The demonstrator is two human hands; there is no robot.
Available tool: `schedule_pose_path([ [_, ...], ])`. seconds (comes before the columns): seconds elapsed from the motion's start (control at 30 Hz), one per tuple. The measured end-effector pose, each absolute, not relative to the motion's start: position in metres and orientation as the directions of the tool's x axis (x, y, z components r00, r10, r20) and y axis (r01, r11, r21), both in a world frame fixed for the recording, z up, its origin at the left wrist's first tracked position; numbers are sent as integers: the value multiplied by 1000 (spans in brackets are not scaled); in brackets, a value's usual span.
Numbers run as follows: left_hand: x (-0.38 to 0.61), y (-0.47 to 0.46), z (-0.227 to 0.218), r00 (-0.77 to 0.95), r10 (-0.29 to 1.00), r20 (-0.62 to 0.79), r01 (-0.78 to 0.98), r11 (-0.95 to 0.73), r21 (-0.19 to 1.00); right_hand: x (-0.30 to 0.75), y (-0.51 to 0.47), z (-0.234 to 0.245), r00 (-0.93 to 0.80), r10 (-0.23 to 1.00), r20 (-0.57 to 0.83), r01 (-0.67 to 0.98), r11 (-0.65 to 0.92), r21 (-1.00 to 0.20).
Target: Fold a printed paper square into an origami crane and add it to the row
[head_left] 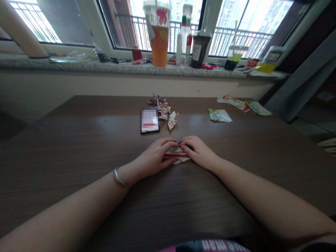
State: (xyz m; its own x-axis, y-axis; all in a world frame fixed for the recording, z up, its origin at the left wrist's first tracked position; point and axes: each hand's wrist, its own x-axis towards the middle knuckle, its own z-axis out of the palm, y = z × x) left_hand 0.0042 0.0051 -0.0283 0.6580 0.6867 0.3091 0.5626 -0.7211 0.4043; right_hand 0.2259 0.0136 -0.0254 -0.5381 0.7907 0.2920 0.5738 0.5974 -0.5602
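A small folded piece of paper, whitish with a red stripe across it, lies flat on the brown wooden table. My left hand, with a silver bracelet at its wrist, curls over the paper's left end, thumb on the near side and fingers on the far side. At the right end, my right hand pinches the paper with bent fingers. The fingertips of both hands come close together at the far edge and hide part of it. Just beyond stand folded paper figures with red and white print.
A phone with a blurred screen lies left of the figures. Green-and-white paper packets and more printed strips lie at the back right. The windowsill holds an orange drink cup, a dark cup and bottles.
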Motion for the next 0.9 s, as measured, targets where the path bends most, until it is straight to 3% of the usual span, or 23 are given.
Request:
schedule_pose_path([
  [0.33,4,3,-24,609,704,364,555,-707,438,223,15,-25,-475,823,313,508,546,-666],
  [0.7,2,5,-22,566,736,372,654,-675,342,224,9,-23,-409,889,207,607,434,-666],
  [0.9,3,7,-25,575,704,417,622,-707,336,226,10,-24,-444,860,251,560,485,-672],
])
